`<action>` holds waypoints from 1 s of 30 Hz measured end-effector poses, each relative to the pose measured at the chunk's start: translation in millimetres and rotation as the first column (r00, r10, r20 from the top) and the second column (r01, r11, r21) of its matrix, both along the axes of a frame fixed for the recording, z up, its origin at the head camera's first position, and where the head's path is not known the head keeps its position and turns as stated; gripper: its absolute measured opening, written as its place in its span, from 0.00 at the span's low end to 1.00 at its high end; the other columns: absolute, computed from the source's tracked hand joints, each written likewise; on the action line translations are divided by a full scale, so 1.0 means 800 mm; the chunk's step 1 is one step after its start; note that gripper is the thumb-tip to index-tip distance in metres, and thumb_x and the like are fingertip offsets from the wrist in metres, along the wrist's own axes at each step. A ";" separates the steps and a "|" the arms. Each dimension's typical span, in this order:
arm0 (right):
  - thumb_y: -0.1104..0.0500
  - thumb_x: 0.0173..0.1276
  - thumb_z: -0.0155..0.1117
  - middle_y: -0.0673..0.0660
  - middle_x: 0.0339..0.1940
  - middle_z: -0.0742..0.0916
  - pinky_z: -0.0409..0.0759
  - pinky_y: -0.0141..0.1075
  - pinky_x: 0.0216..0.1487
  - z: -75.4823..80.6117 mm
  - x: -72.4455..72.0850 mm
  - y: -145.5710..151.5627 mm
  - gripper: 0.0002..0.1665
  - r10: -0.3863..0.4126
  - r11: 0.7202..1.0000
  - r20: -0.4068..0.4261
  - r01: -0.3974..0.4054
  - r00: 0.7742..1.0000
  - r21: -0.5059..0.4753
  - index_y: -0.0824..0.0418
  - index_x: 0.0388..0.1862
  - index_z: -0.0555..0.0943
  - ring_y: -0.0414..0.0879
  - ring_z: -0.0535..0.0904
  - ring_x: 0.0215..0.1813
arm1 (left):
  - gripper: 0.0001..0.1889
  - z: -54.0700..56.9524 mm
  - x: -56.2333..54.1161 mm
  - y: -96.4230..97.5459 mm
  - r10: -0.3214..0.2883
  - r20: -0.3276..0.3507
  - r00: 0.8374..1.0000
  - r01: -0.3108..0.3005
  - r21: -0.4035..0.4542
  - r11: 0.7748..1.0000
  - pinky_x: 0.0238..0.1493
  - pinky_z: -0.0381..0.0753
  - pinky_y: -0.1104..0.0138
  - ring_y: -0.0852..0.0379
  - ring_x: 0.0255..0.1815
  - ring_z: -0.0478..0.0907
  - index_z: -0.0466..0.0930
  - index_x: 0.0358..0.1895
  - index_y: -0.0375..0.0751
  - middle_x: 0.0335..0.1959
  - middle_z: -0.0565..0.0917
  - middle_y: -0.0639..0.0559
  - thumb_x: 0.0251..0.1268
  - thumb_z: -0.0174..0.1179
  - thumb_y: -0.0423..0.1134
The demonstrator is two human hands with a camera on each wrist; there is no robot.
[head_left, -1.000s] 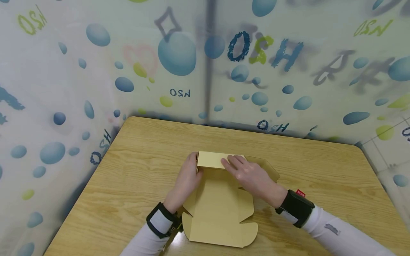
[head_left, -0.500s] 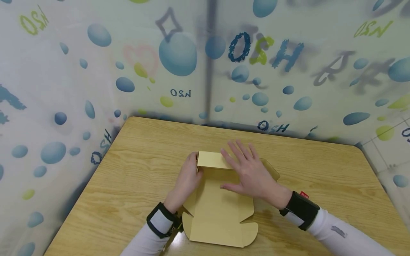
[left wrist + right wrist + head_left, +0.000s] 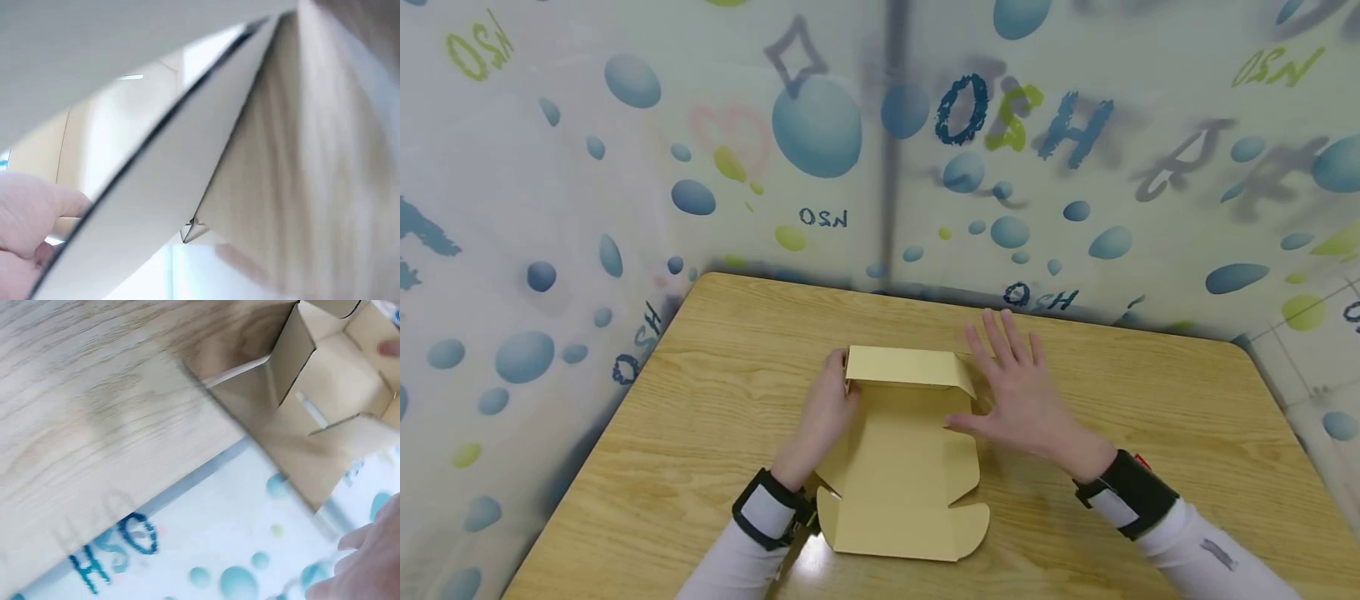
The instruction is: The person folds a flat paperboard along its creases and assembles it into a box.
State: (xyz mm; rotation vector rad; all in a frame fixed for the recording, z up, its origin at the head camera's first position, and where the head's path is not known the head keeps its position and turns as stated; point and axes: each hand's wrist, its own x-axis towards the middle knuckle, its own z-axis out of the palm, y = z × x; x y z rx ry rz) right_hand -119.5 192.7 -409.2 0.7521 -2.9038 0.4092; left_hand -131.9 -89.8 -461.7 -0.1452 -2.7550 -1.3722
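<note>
A partly folded tan cardboard box (image 3: 898, 467) lies on the table, its flaps spread at the sides and near end. Its far end stands folded up as a narrow wall (image 3: 902, 365). My left hand (image 3: 820, 417) grips the left side of that wall, with its thumb on the inner side; some fingers are hidden behind the cardboard. In the left wrist view, a cardboard flap (image 3: 150, 169) covers part of the left hand (image 3: 31, 219). My right hand (image 3: 1026, 404), fingers spread, is beside the right end of the box and holds nothing. The right wrist view shows the creased cardboard box (image 3: 344, 369) from the side.
The wood-grain table (image 3: 1150, 400) extends on both sides of the box. Behind it and on the left hangs a white curtain-like wall (image 3: 722, 167) with blue and green drops and lettering. Black straps with devices sit on both wrists.
My right hand lifted off the folded wall, spread its fingers and moved right. The box shifted slightly left and away with my left hand, and its far right flap reaches out less.
</note>
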 end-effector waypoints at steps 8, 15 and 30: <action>0.20 0.59 0.67 0.59 0.90 0.35 0.38 0.75 0.83 0.004 -0.002 0.025 0.79 -0.170 0.983 0.086 0.175 0.982 -0.054 0.55 0.89 0.35 0.66 0.29 0.90 | 0.25 0.001 -0.008 -0.014 0.026 0.011 1.000 -0.025 -0.006 1.000 0.69 0.81 0.44 0.33 0.70 0.78 0.69 0.70 0.24 0.66 0.79 0.27 0.71 0.57 0.23; 0.26 0.60 0.72 0.58 0.89 0.33 0.37 0.76 0.83 0.004 0.001 0.039 0.81 -0.241 0.958 0.101 0.254 0.965 -0.135 0.57 0.88 0.30 0.64 0.23 0.89 | 0.24 0.004 -0.009 -0.014 0.016 -0.010 1.000 -0.016 -0.024 1.000 0.69 0.81 0.44 0.32 0.69 0.79 0.69 0.69 0.23 0.64 0.79 0.27 0.70 0.57 0.23; 0.36 0.64 0.76 0.62 0.89 0.33 0.41 0.77 0.81 -0.010 0.012 0.048 0.78 -0.273 0.882 0.252 0.346 0.929 -0.320 0.54 0.88 0.27 0.69 0.24 0.88 | 0.24 0.002 -0.009 -0.015 0.025 -0.002 1.000 -0.025 -0.017 1.000 0.69 0.81 0.43 0.33 0.69 0.79 0.69 0.69 0.25 0.65 0.79 0.27 0.71 0.57 0.23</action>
